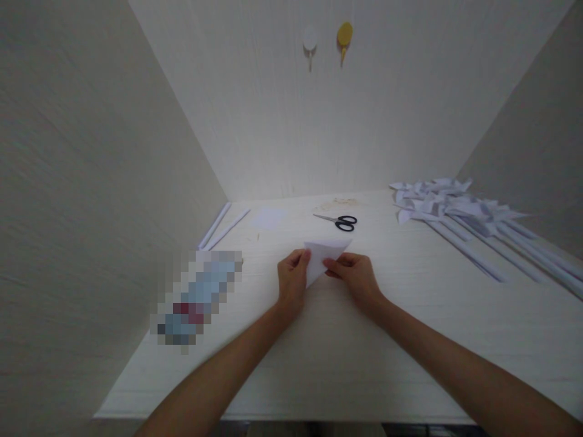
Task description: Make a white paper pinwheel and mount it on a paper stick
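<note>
Fingers of the left hand [291, 279] and the right hand [359, 276] are pinched on a triangular white paper sheet [317, 260], near black-handled metal scissors [338, 221] on the pale worktop [432, 346].

this looked like a papercraft nook: pale panels [273, 121] enclosed a desk [455, 364] on three sides, scissors [345, 223] lay near its back edge, paper pinwheels [432, 205] by its back right corner.

A white paper triangle [319, 254] is handheld, one corner pointing nearward.
</note>
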Action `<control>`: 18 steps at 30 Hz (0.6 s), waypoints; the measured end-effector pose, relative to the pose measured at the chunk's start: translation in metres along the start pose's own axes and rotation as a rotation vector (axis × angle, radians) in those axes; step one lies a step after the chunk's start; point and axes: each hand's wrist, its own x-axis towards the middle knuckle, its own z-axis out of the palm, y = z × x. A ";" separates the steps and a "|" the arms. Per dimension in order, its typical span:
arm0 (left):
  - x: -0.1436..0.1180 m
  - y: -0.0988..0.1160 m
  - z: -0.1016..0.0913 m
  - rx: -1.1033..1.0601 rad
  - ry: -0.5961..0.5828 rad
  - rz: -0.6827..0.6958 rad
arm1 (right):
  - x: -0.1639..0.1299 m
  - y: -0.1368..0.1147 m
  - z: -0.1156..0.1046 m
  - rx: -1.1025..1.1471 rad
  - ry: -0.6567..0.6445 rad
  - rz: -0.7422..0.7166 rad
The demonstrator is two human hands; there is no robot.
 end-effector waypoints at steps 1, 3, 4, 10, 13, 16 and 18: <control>0.000 -0.001 0.000 -0.014 -0.009 -0.020 | 0.000 -0.001 0.000 -0.025 0.041 -0.013; 0.000 -0.003 0.001 -0.047 -0.014 -0.057 | 0.000 -0.003 -0.001 -0.064 0.099 -0.037; -0.001 -0.003 0.001 -0.060 -0.012 -0.068 | -0.001 -0.004 -0.001 -0.076 0.113 -0.048; -0.002 0.002 0.002 -0.004 -0.065 -0.062 | -0.002 -0.006 -0.002 -0.129 0.154 -0.119; -0.003 0.007 0.004 -0.001 -0.153 -0.102 | -0.001 -0.006 -0.003 -0.155 0.186 -0.150; -0.004 0.009 0.005 -0.024 -0.195 -0.145 | -0.001 -0.007 -0.003 -0.168 0.177 -0.167; -0.005 0.011 0.005 -0.015 -0.210 -0.161 | -0.002 -0.007 -0.002 -0.165 0.173 -0.167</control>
